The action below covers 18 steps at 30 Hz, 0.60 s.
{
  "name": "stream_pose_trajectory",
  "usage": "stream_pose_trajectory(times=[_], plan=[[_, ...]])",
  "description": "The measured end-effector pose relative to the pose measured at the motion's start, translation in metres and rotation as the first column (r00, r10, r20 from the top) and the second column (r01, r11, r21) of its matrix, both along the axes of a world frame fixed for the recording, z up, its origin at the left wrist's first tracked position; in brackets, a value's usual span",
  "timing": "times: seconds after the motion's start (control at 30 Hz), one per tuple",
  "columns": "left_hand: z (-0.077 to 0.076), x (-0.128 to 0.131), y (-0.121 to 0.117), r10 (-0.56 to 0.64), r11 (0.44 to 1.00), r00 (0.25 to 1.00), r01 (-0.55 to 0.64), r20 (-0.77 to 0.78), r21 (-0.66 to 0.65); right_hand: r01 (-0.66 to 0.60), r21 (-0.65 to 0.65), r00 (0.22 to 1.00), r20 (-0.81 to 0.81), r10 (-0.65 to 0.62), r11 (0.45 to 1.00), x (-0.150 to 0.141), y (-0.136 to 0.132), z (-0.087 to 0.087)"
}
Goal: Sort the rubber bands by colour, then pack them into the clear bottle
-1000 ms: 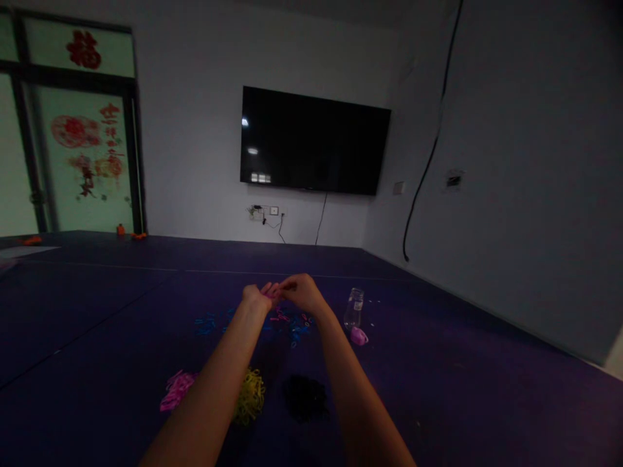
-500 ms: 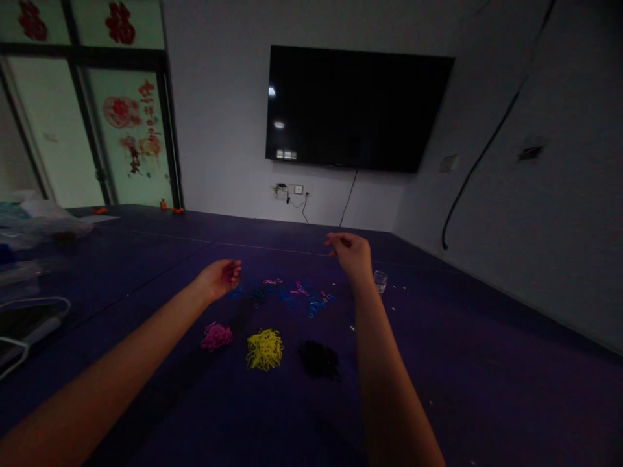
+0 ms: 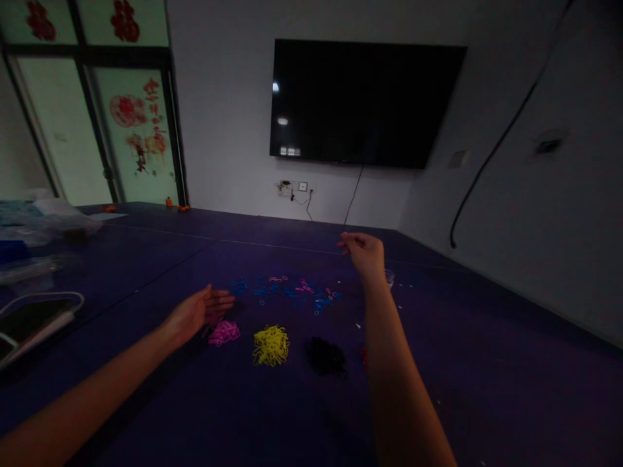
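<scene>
Our left hand point(image 3: 193, 312), fingers straight, unclenched, is near tangled, looped pink bands point(image 3: 224, 332); our right hand point(image 3: 366, 253) curls, its hold we cannot tell.

This looks like a home, most likely a living room: a wide, dark television point(image 3: 367, 104) hangs on a pale wall point(image 3: 224, 130), with sockets point(image 3: 302, 187) and trailing leads point(image 3: 354, 194) below it. At the left, glass doors point(image 3: 134, 136) carry red festive characters point(image 3: 125, 21), the sort of decoration families put up.
</scene>
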State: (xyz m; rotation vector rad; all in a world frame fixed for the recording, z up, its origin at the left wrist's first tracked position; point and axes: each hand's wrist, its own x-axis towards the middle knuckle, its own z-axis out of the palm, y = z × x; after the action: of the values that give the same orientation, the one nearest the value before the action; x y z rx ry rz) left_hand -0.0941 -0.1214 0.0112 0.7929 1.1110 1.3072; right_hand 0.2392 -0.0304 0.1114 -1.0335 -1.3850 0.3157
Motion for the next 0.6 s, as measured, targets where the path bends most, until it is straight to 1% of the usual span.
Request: stream_pose_trajectory(times=[0.07,0.17,0.23,0.27,0.33,0.37,0.43,0.53,0.6], plan=[[-0.003,-0.003,0.001,-0.031,1.0,0.999,0.031,-0.041,0.006,0.009,-0.004,1.0,-0.001,-0.009,1.0,0.001,0.0,0.0],[-0.004,-0.005,0.0,-0.039,0.999,0.997,0.04,-0.071,0.014,0.025,-0.01,1.0,0.007,-0.025,1.0,0.003,0.0,0.0],[0.001,-0.003,-0.001,-0.034,0.999,0.997,0.036,-0.076,0.037,0.031,-0.012,0.999,0.009,-0.031,0.999,0.003,0.001,0.0],[0.007,0.0,0.0,-0.028,0.998,0.996,0.033,-0.079,0.056,0.032,-0.013,0.999,0.01,-0.032,0.999,0.004,0.001,0.0],[0.025,0.01,0.002,-0.013,0.993,0.997,0.022,-0.081,0.112,0.037,-0.021,0.999,0.02,-0.036,0.999,0.004,0.004,-0.002],[0.037,0.018,0.004,-0.008,0.988,0.997,0.02,-0.076,0.152,0.042,-0.027,0.999,0.035,-0.041,0.999,0.005,0.006,-0.004],[0.066,0.037,0.01,-0.007,0.969,1.0,0.013,-0.028,0.247,0.062,-0.04,0.994,0.089,-0.058,0.997,0.006,0.011,-0.008],[0.112,0.071,0.017,-0.003,0.93,0.996,-0.029,0.087,0.366,0.121,-0.085,0.968,0.231,-0.099,0.989,0.006,0.02,-0.019],[0.137,0.094,0.019,-0.021,0.893,0.989,-0.047,0.146,0.447,0.179,-0.146,0.923,0.367,-0.115,0.973,0.006,0.027,-0.027]])
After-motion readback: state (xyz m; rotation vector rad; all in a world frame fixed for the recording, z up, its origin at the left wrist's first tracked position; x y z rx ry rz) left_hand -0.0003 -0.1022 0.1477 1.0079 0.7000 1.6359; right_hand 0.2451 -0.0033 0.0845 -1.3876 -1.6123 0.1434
